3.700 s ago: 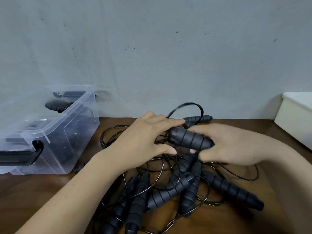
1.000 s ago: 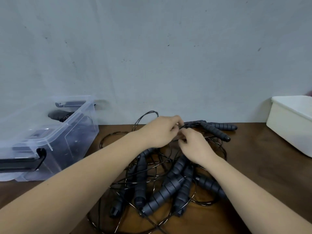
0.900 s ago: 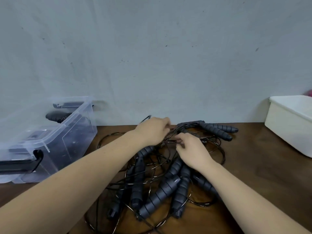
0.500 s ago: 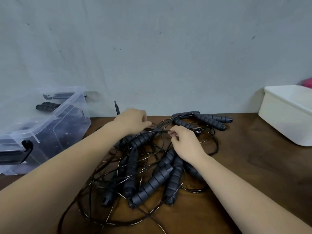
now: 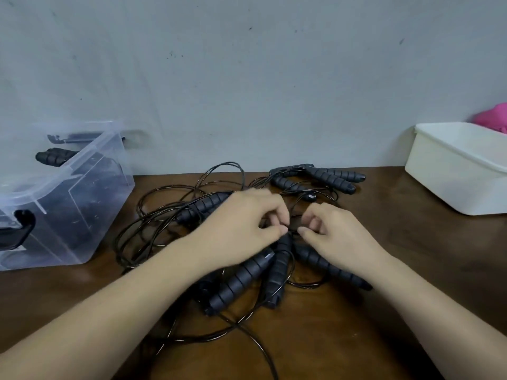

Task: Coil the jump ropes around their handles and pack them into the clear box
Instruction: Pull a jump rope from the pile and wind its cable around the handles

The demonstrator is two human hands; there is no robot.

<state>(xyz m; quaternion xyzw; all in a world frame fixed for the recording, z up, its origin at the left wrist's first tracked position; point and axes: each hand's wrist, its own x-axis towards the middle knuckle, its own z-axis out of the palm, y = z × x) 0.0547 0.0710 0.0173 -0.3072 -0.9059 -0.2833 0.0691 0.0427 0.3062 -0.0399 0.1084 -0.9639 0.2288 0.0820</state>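
Observation:
A tangle of black jump ropes (image 5: pixel 241 278) with ribbed dark handles and thin black cords lies on the brown table in the middle. My left hand (image 5: pixel 244 223) and my right hand (image 5: pixel 334 231) are over the pile, fingertips almost meeting, each pinching a thin cord between thumb and fingers. Two handles (image 5: pixel 329 178) lie apart at the back of the pile. The clear box (image 5: pixel 82 193) stands at the left, open, with a dark handle (image 5: pixel 55 157) showing over its rim and dark rope inside.
A white plastic tub (image 5: pixel 455 171) stands at the right by the wall, with something pink (image 5: pixel 493 120) behind it. A grey wall closes the back of the table (image 5: pixel 411 256). Loose cord loops (image 5: pixel 153 223) spread between the pile and the clear box.
Both hands came back together over the middle of the pile; the left hand, which had pulled a cord out leftward, moved right again. The view shifted slightly.

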